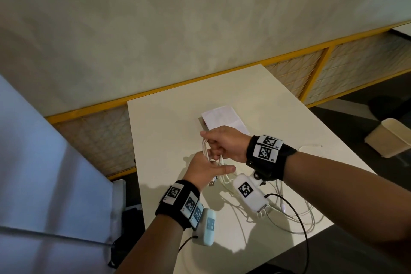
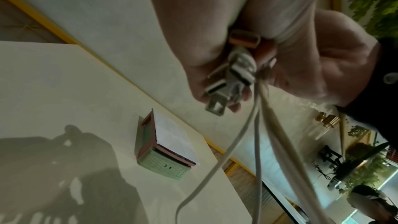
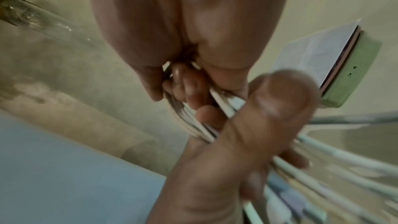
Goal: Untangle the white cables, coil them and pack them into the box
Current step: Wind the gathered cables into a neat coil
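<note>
Two forearms in black wristbands, each fitted with a wrist camera, are raised over a white table. White cables are held as a bundle of loops between the hands, above the table's middle. The right hand is closed over the top of the loops, fingers curled round them. The left hand is placed just below, thumb stretched out to the right; seen from the right wrist, its fingers are hooked round the strands. Several USB plugs are gathered at the bundle's lower end, and loose strands are trailed down to the tabletop, where more cable is spread in slack curves by the near right corner. Beyond the hands, a green box with a pink rim is set on the table, a white sheet of paper laid across its top.
</note>
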`<state>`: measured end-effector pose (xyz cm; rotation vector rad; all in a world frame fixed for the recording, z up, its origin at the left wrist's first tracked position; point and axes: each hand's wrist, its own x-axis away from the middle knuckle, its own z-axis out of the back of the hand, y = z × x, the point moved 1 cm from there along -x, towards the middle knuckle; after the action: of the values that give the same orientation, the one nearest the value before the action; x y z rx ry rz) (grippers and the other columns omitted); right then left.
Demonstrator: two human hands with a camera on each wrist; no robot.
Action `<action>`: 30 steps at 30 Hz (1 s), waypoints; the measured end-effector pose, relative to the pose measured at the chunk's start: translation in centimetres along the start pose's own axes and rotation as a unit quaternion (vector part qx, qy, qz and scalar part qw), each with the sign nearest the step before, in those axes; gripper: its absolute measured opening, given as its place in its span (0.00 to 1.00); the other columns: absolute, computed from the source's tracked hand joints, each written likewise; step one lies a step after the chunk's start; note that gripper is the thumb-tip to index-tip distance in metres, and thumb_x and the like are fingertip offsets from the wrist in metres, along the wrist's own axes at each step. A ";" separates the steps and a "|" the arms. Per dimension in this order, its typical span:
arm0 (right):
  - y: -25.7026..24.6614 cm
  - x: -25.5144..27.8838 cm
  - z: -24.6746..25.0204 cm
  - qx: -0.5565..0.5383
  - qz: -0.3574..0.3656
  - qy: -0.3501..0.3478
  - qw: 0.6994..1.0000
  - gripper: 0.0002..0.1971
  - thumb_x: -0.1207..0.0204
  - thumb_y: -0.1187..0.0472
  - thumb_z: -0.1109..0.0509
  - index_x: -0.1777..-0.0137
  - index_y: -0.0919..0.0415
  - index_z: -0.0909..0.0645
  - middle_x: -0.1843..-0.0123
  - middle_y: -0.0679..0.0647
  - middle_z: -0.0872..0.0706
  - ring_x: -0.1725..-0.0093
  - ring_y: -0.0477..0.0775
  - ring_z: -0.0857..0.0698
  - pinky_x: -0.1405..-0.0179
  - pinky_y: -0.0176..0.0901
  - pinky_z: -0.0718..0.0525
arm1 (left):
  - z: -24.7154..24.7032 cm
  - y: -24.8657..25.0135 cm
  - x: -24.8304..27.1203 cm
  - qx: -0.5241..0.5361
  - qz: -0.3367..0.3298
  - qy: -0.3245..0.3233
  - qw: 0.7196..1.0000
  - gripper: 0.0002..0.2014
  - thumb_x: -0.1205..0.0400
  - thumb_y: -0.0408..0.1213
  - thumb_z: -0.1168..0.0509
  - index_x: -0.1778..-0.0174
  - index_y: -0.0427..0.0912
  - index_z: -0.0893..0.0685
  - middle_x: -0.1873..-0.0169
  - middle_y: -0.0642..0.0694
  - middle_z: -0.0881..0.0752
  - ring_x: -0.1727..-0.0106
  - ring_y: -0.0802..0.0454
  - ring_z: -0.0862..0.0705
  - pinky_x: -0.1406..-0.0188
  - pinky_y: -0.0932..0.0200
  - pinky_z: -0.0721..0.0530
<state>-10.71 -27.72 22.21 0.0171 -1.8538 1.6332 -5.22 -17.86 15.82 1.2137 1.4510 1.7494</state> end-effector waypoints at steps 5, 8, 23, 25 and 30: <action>0.0 -0.2 -0.8 -0.085 0.025 0.019 0.996 0.22 0.19 0.56 0.37 0.75 0.55 0.37 0.83 0.48 0.38 0.81 0.49 0.40 0.77 0.42 0.33 | -0.6 0.5 -0.4 -0.043 -0.009 0.091 0.995 0.12 0.31 0.30 0.24 0.74 0.41 0.21 0.83 0.52 0.26 0.81 0.58 0.30 0.78 0.65 0.30; -0.1 -0.2 -0.8 -0.094 0.042 0.014 0.995 0.22 0.18 0.57 0.39 0.75 0.55 0.39 0.83 0.47 0.39 0.81 0.49 0.41 0.76 0.43 0.35 | -0.8 0.4 -0.6 -0.047 -0.018 0.097 0.994 0.13 0.27 0.29 0.28 0.75 0.41 0.22 0.84 0.54 0.28 0.80 0.57 0.33 0.77 0.63 0.33; -2.0 -0.5 0.0 0.162 0.161 0.084 0.970 0.15 0.21 0.52 0.36 0.68 0.57 0.23 0.63 0.52 0.21 0.62 0.52 0.21 0.57 0.43 0.25 | -0.9 1.4 -0.8 0.132 0.046 0.110 0.984 0.10 0.18 0.31 0.38 0.66 0.35 0.24 0.85 0.49 0.35 0.86 0.54 0.37 0.78 0.56 0.18; -2.0 -0.4 1.0 0.173 0.191 0.086 0.962 0.07 0.22 0.51 0.34 0.57 0.53 0.20 0.54 0.50 0.19 0.53 0.47 0.20 0.51 0.36 0.25 | -0.7 1.3 -0.8 0.147 0.038 0.128 0.980 0.15 0.18 0.32 0.37 0.73 0.39 0.26 0.86 0.49 0.36 0.86 0.52 0.38 0.81 0.60 0.26; 4.0 -0.7 1.6 0.124 0.071 -0.128 0.981 0.39 0.38 0.56 0.23 0.27 0.58 0.35 0.43 0.52 0.20 0.48 0.44 0.18 0.38 0.49 0.21 | -0.2 1.5 -0.9 0.197 0.024 0.155 0.968 0.16 0.18 0.34 0.36 0.73 0.37 0.25 0.88 0.50 0.34 0.88 0.54 0.36 0.85 0.67 0.35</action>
<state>-12.65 -28.56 18.33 0.2165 -1.8581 2.0342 -4.84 -19.13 16.99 1.2098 2.0452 1.7983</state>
